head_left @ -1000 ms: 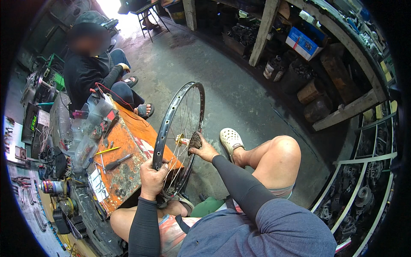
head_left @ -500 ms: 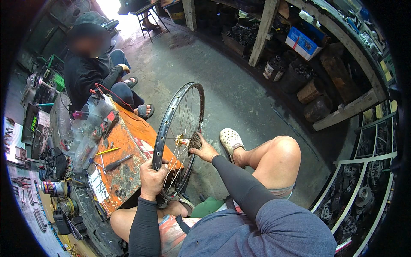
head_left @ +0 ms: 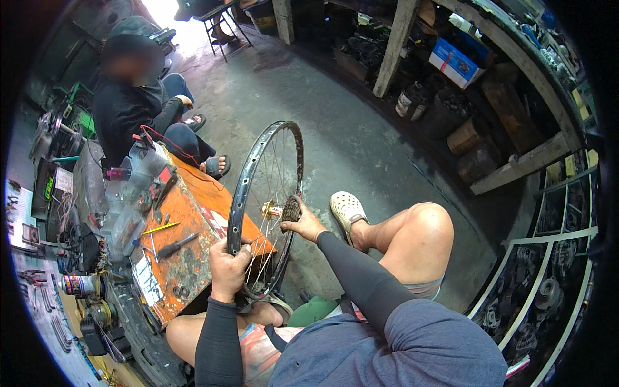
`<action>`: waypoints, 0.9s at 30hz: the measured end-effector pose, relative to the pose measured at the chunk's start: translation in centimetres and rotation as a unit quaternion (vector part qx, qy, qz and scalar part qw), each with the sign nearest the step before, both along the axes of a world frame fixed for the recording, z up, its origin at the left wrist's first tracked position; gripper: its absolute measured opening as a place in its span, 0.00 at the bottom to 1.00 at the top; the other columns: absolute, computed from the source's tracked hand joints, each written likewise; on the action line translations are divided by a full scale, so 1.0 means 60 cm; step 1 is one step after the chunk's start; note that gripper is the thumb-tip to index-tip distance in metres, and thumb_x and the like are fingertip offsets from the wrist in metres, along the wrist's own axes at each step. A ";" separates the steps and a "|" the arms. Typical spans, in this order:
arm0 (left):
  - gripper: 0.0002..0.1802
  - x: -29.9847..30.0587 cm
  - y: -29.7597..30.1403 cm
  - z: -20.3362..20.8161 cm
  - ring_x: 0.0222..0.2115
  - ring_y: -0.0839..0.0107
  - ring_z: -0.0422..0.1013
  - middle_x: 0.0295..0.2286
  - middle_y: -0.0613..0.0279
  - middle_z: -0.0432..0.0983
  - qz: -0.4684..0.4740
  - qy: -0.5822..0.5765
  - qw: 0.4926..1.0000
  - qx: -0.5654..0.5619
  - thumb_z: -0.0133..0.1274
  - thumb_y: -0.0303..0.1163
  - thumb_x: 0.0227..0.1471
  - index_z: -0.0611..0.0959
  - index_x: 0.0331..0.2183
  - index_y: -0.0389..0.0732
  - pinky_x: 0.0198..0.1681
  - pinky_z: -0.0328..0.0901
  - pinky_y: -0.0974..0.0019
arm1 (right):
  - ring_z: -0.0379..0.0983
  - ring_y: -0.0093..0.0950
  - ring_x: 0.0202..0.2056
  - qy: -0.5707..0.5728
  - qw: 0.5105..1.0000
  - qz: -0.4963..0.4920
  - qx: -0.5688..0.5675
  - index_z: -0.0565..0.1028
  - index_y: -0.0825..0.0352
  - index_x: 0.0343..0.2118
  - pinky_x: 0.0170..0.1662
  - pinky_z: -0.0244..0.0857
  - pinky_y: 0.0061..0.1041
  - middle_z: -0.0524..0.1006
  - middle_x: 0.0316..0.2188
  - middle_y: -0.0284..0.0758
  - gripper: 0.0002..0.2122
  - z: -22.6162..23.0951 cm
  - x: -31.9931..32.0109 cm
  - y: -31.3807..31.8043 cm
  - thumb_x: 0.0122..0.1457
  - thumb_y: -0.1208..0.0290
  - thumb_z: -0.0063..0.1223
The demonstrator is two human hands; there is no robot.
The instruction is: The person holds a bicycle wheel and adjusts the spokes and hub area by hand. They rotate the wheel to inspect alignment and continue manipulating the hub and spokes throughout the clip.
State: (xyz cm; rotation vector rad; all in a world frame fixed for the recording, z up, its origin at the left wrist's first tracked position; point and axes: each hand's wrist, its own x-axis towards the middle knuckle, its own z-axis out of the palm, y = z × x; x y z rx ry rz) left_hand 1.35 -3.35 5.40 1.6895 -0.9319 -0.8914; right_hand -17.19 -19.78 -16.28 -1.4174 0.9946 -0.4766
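Observation:
A black-rimmed bicycle wheel (head_left: 235,213) stands tilted between my legs, its thin spokes running to a gold hub (head_left: 271,210). My left hand (head_left: 229,267) is closed round the near left part of the rim, thumb on the inner side. On the hub's right side sits a dark cassette (head_left: 291,213) of stacked sprockets. My right hand (head_left: 305,222) is wrapped round the cassette, with the thumb across its near face and the other fingers partly hidden behind it.
Left of the wheel is an orange, worn workbench (head_left: 187,258) with a screwdriver (head_left: 177,245), a yellow pencil (head_left: 160,228) and small rings. Another person (head_left: 132,109) sits beyond it. Wooden shelving (head_left: 396,48) with parts and a blue box (head_left: 456,63) lines the right; a metal rack (head_left: 548,245) stands nearer.
The wheel has shifted slightly to the left, its rim leaning a little differently. Both hands keep their holds, the right one moving slightly left with the cassette.

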 end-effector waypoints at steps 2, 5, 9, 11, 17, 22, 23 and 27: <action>0.04 -0.003 -0.005 0.006 0.26 0.82 0.72 0.27 0.71 0.80 0.000 0.003 1.000 -0.003 0.63 0.23 0.61 0.88 0.36 0.32 0.30 0.67 0.72 | 0.73 0.41 0.68 -0.035 0.999 -0.013 0.012 0.49 0.65 0.81 0.72 0.64 0.36 0.76 0.67 0.50 0.64 -0.015 0.003 -0.002 0.47 0.50 0.84; 0.04 -0.004 0.000 0.012 0.26 0.82 0.73 0.28 0.70 0.81 0.005 -0.007 1.000 -0.013 0.63 0.23 0.60 0.88 0.37 0.32 0.30 0.68 0.72 | 0.76 0.38 0.64 -0.067 0.996 -0.014 0.065 0.50 0.68 0.80 0.68 0.69 0.35 0.78 0.65 0.49 0.63 -0.021 0.010 -0.002 0.49 0.52 0.84; 0.05 0.021 -0.009 0.030 0.25 0.81 0.74 0.28 0.69 0.81 0.006 -0.037 0.999 -0.040 0.64 0.23 0.60 0.88 0.39 0.33 0.30 0.69 0.73 | 0.80 0.32 0.57 -0.140 0.988 -0.040 0.052 0.54 0.67 0.80 0.53 0.79 0.33 0.80 0.60 0.43 0.58 -0.010 -0.004 -0.011 0.53 0.48 0.80; 0.08 0.027 0.019 0.079 0.22 0.80 0.75 0.27 0.68 0.80 0.039 0.021 0.997 -0.057 0.64 0.24 0.60 0.88 0.41 0.34 0.27 0.70 0.74 | 0.81 0.30 0.51 -0.156 0.982 -0.009 0.104 0.56 0.67 0.79 0.47 0.79 0.31 0.80 0.59 0.42 0.54 0.040 -0.004 -0.016 0.58 0.42 0.74; 0.18 0.106 0.138 0.252 0.17 0.76 0.74 0.22 0.65 0.78 0.153 0.050 0.968 -0.193 0.63 0.30 0.58 0.84 0.47 0.29 0.24 0.72 0.73 | 0.80 0.20 0.32 -0.288 0.939 0.067 0.175 0.72 0.69 0.71 0.37 0.80 0.23 0.80 0.35 0.34 0.54 0.267 -0.036 -0.079 0.64 0.17 0.40; 0.21 0.127 0.257 0.331 0.18 0.77 0.72 0.25 0.65 0.76 0.219 0.084 0.913 -0.333 0.61 0.35 0.65 0.83 0.54 0.30 0.25 0.75 0.70 | 0.78 0.18 0.33 -0.211 0.962 0.163 -0.056 0.80 0.75 0.61 0.38 0.76 0.23 0.85 0.37 0.31 0.23 0.563 -0.064 -0.036 0.75 0.59 0.60; 0.22 0.121 0.273 0.334 0.18 0.77 0.72 0.26 0.66 0.75 0.230 0.075 0.910 -0.337 0.61 0.36 0.66 0.83 0.55 0.31 0.25 0.75 0.70 | 0.77 0.17 0.32 -0.190 0.963 0.174 -0.082 0.82 0.75 0.58 0.37 0.76 0.24 0.85 0.35 0.32 0.20 0.606 -0.071 -0.028 0.74 0.62 0.61; 0.22 0.086 0.326 0.289 0.19 0.77 0.69 0.25 0.66 0.73 0.299 0.055 0.887 -0.349 0.61 0.37 0.64 0.81 0.55 0.36 0.25 0.73 0.69 | 0.82 0.24 0.32 -0.101 0.956 0.199 -0.191 0.86 0.76 0.51 0.38 0.77 0.30 0.87 0.32 0.39 0.17 0.743 -0.106 0.024 0.72 0.64 0.62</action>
